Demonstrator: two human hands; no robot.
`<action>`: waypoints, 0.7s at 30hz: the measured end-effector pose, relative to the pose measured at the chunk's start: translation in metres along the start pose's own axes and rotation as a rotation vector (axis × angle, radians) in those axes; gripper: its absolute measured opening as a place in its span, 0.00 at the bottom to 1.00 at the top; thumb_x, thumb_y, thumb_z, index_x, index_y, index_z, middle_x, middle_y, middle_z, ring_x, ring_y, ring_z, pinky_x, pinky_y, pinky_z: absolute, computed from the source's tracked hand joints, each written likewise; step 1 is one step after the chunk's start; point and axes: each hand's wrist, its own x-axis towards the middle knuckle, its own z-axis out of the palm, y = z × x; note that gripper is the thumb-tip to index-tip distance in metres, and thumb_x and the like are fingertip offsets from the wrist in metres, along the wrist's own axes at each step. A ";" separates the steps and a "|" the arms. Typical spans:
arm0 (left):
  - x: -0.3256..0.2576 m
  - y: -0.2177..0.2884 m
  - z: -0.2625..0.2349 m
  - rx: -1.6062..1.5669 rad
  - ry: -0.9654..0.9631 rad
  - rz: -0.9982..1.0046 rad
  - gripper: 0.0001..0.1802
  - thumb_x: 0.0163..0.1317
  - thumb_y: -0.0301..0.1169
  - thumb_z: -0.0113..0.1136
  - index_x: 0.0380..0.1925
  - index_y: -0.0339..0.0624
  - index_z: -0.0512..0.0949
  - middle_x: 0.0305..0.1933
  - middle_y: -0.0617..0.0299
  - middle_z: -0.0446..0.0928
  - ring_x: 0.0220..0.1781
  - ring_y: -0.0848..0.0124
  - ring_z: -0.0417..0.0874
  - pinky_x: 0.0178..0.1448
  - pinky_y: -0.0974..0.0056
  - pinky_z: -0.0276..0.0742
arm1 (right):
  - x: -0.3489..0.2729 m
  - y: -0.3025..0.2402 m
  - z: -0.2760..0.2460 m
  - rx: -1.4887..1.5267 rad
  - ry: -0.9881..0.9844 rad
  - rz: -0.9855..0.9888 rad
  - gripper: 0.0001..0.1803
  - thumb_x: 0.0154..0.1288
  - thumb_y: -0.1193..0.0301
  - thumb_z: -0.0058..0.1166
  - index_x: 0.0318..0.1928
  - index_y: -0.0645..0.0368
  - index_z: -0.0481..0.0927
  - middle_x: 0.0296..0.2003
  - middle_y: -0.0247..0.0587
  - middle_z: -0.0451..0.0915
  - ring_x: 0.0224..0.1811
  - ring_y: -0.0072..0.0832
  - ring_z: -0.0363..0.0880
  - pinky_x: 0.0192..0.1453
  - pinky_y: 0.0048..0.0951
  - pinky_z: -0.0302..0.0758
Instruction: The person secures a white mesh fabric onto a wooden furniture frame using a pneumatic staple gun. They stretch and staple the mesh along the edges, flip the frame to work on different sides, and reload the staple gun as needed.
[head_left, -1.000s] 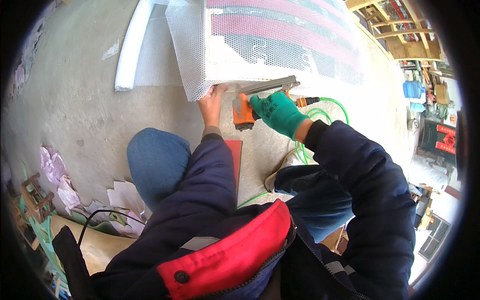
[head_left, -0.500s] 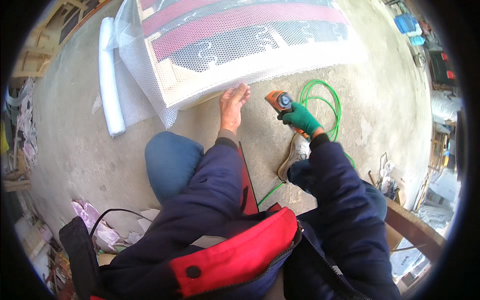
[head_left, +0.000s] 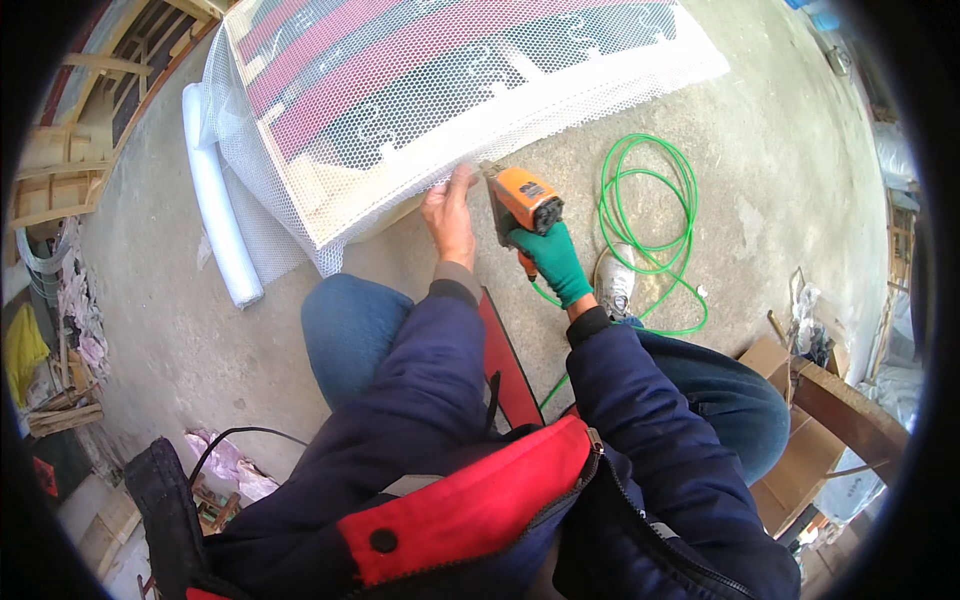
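A concrete floor (head_left: 160,330) fills most of the frame. Across the upper middle lies a large flat panel (head_left: 420,90) with red, dark and pale bands, wrapped in white mesh netting (head_left: 300,215) that hangs past its lower edge. A white roll (head_left: 215,215) of the same netting lies on the floor at the panel's left, running down toward the left middle. A green hose (head_left: 650,210) coils on the floor at right of centre, with a white shoe (head_left: 615,285) resting inside the loop. In the middle of the frame the bare left hand (head_left: 450,215) lies flat, fingers stretched out, pressing the netting at the panel's lower edge. Just right of it, the right hand (head_left: 552,262), in a green glove, is closed around the grip of an orange staple gun (head_left: 525,200), whose nose touches the panel edge beside the left fingertips
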 end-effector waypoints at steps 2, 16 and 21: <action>0.001 0.002 0.000 0.047 0.005 0.044 0.15 0.71 0.37 0.71 0.40 0.32 0.88 0.37 0.63 0.87 0.41 0.77 0.82 0.51 0.67 0.77 | 0.004 0.006 0.011 -0.022 0.015 0.080 0.18 0.60 0.69 0.66 0.51 0.59 0.91 0.30 0.29 0.84 0.24 0.16 0.73 0.29 0.23 0.68; 0.017 -0.008 -0.016 0.291 0.004 0.135 0.19 0.70 0.42 0.73 0.37 0.33 0.88 0.33 0.63 0.85 0.37 0.75 0.82 0.48 0.65 0.81 | 0.019 0.024 0.026 -0.098 0.035 -0.229 0.17 0.65 0.67 0.70 0.52 0.61 0.89 0.38 0.38 0.89 0.37 0.22 0.84 0.41 0.30 0.80; 0.023 -0.010 -0.025 0.310 -0.039 0.127 0.20 0.71 0.43 0.72 0.36 0.33 0.88 0.34 0.62 0.86 0.35 0.75 0.83 0.44 0.66 0.82 | 0.029 0.041 0.028 -0.214 0.066 -0.388 0.18 0.65 0.64 0.72 0.51 0.62 0.89 0.37 0.40 0.89 0.36 0.23 0.84 0.42 0.33 0.80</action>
